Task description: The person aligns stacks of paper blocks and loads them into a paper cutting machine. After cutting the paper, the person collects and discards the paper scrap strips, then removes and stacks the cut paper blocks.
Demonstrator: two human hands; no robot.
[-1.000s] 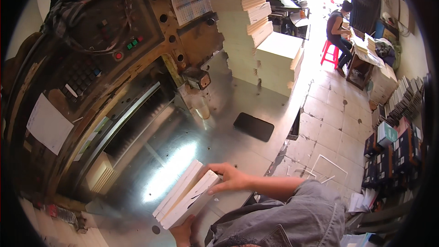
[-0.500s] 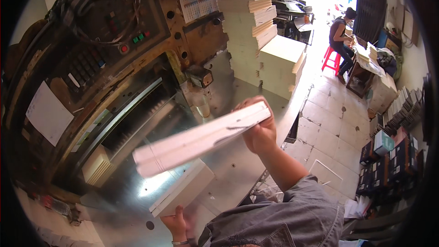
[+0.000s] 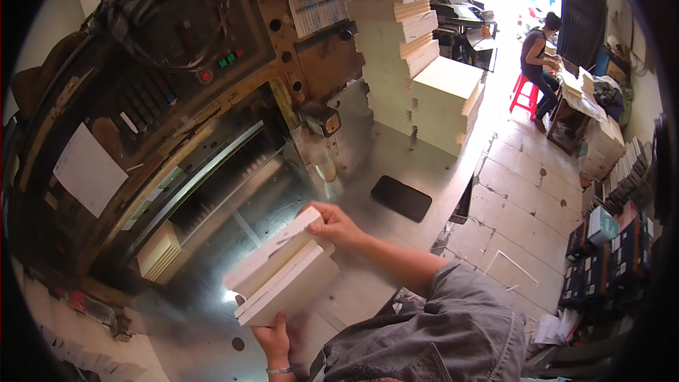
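Fingers first: my left hand [image 3: 274, 338] is cupped under the near bottom edge of the paper block stack [image 3: 283, 279], thumb and fingers wrapped round the corner, while my right hand [image 3: 338, 225] has its fingers curled tight over the far top edge, so both are closed on the same bundle. Going left to right, there's the big old cutting machine [image 3: 177, 85] with its red and green buttons, a small pile of trimmed blocks [image 3: 159, 255] sitting back under the blade opening, then my bundle resting low on the shiny steel table [image 3: 368, 163], tilted, top block slid a bit off the lower one. I'd guess it's fairly heavy and stiff as a slab, but the sheets can fan or shear sideways, and the cut faces look smooth, so squeezing from opposite ends like this seems the sane grip; edges could dent if bumped. Further right a black phone [image 3: 401, 198] lies flat on the table, then the tall stacks of blocks [image 3: 407, 42], and way off a seated person [image 3: 539, 64] on a red stool [image 3: 525, 95].
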